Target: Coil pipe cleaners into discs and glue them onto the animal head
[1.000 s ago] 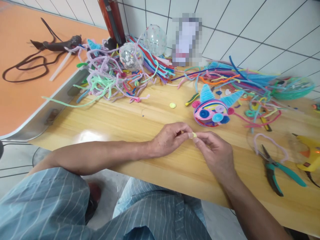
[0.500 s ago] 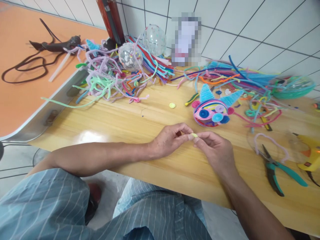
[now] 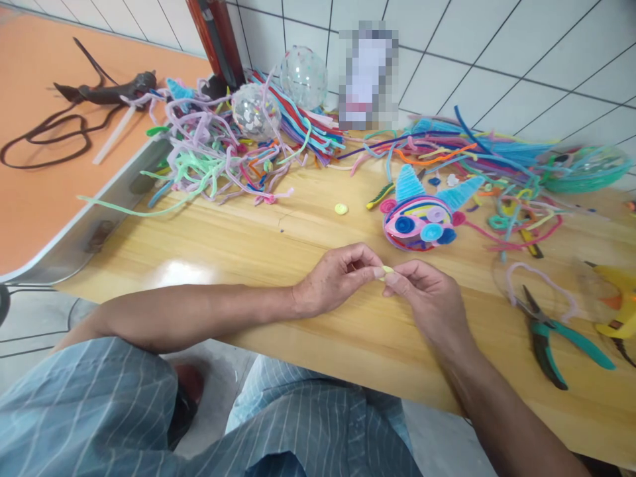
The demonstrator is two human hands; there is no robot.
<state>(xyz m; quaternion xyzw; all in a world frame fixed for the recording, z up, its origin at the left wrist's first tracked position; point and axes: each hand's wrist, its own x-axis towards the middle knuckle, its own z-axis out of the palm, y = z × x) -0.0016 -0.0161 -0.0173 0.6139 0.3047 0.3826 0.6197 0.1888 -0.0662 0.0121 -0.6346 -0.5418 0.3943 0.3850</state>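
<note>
Between the fingertips of my left hand [image 3: 340, 278] and my right hand [image 3: 427, 291] is a small yellow coil [image 3: 386, 270], pinched from both sides over the wooden table [image 3: 278, 265]. Another flat yellow coil [image 3: 341, 209] lies on the table beyond my left hand. Just past my right hand sits a round, colourful pipe-cleaner piece [image 3: 420, 225] with two light-blue horns, a dark-blue coil on a pink eye shape, and more coils around it.
Teal-handled pliers [image 3: 546, 324] and a yellow glue gun [image 3: 619, 305] lie at the right. Pipe cleaners are heaped at the back left [image 3: 199, 146] and back right [image 3: 477, 149]. Clear balls [image 3: 304, 78] and a blurred-out phone-like object [image 3: 368, 79] stand near the tiled wall.
The view has shifted slightly. Both hands keep almost the same place and still pinch the yellow coil, with a little more of it showing.
</note>
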